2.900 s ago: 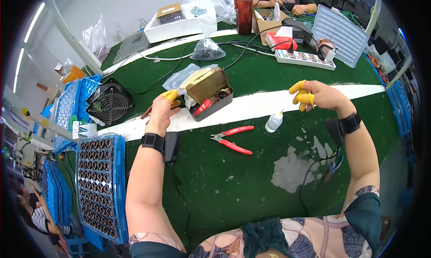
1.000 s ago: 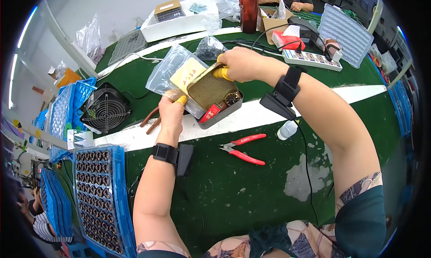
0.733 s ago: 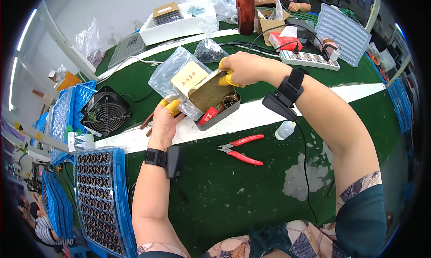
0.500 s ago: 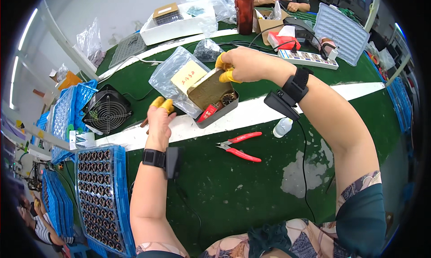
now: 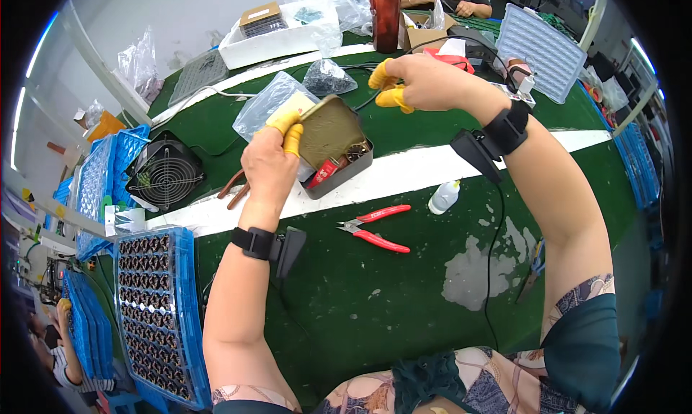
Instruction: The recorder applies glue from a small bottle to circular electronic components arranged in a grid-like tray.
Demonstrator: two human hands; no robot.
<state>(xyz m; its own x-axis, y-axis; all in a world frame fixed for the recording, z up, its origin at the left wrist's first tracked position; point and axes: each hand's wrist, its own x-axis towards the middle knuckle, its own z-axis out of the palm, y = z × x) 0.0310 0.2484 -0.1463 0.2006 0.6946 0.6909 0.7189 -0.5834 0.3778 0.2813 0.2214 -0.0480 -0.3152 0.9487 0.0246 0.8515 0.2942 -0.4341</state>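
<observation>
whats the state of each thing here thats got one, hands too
metal tin: lid open, propped upright
left hand: touching the raised lid, fingertips in yellow cots
right hand: raised above the table, fingers pinched, holding nothing visible
red cutters: lying flat on the mat, untouched
small white bottle: lying tilted, capped

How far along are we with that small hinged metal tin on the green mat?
Done: the hinged metal tin stands open on the white stripe, small parts inside. In hand: the left hand touches its raised lid; the right hand hovers above, apparently empty. Left: the red-handled cutters and small white bottle lie untouched.
</observation>
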